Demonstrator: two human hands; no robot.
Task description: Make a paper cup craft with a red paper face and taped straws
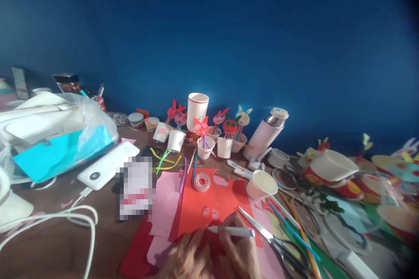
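Observation:
My right hand (238, 250) grips a white marker (237, 231) with a purple end, its tip low over a red sheet of paper (193, 200). Two small faint eye-like circles are drawn on that sheet, just above the tip. My left hand (188, 255) rests on the lower part of the red sheet, fingers laid out and nothing held. Black-handled scissors (275, 239) lie with blades apart, right of my right hand. A white tape roll (202, 182) sits on the sheet, near a round cut-out hole.
Pink paper (165, 209) lies under the red sheet. A paper cup (262, 184) stands at its upper right. Behind are several cups with paper animal faces, a pink thermos (266, 133), and a tall cup (197, 111). A power bank (108, 165), a cable and a plastic bag occupy the left.

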